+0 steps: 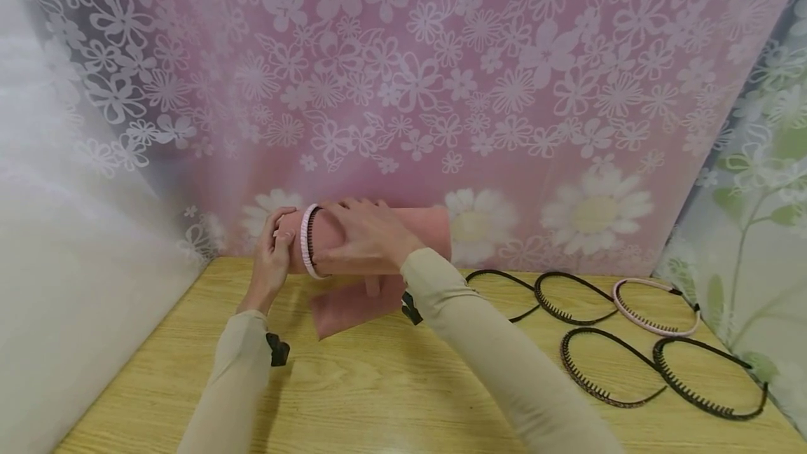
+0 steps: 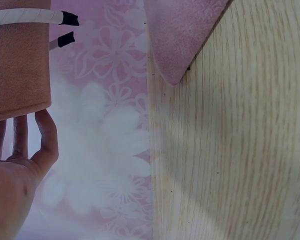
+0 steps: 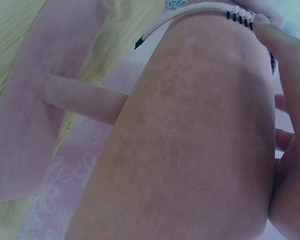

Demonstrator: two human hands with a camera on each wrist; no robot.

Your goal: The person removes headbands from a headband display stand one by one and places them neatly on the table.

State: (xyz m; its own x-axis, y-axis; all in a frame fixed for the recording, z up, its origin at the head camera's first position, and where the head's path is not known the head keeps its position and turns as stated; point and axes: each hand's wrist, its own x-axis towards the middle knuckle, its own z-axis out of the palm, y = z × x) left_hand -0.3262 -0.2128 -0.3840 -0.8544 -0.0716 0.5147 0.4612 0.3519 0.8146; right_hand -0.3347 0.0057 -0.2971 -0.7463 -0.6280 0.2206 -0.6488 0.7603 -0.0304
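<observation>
A pink plush headband stand, a padded roll on a post and flat base, stands at the back of the table. Round the roll's left part sits a white-and-pink striped headband with dark teeth inside; its black tips show below the roll in the left wrist view. My left hand grips the roll's left end, thumb in front, fingers behind. Over the roll, just right of the headband, lies my right hand, fingers over the far side. Its thumb touches the headband beside the teeth.
Several toothed headbands lie at the right: black ones, a pale pink one and a dark speckled one. A flowered curtain rises behind the wooden table, with pale sheets at the sides.
</observation>
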